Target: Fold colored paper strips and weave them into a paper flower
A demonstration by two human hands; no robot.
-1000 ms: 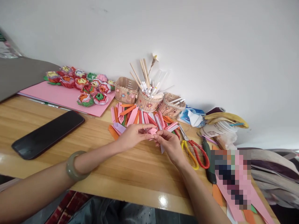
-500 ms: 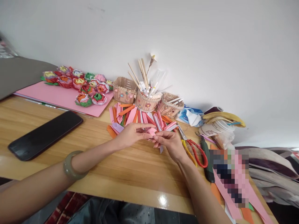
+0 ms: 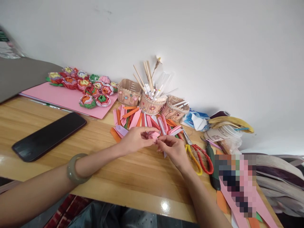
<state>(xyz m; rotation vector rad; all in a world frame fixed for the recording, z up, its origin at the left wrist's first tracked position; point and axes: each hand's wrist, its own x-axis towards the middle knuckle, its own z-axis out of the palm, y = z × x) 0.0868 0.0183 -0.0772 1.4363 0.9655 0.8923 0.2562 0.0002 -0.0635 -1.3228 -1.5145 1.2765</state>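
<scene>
Between my hands, above the wooden table, is a small pink folded paper piece (image 3: 153,135). My left hand (image 3: 139,138) grips it from the left, fingers curled around it. At its right end, the thumb and fingertips of my right hand (image 3: 171,146) pinch the paper. My fingers hide part of the folds. Just behind lies a spread of folded paper strips (image 3: 135,118) in pink, orange, red, green and lilac. Scissors (image 3: 199,158) with yellow and red handles rest to the right of my right hand.
Folded paper flowers (image 3: 86,101) sit on pink sheets (image 3: 54,95) at the back left, near a black phone (image 3: 49,136). Decorated baskets (image 3: 129,95) line the wall, one holding sticks. Dark-handled pliers (image 3: 215,174), a tissue pack (image 3: 196,119), a cup (image 3: 220,132) and a banana (image 3: 234,122) are on the right.
My left fingers have shifted further over the pink folded paper, which shows more of its folds. My right fingertips stay at its right end. The whole view has moved slightly.
</scene>
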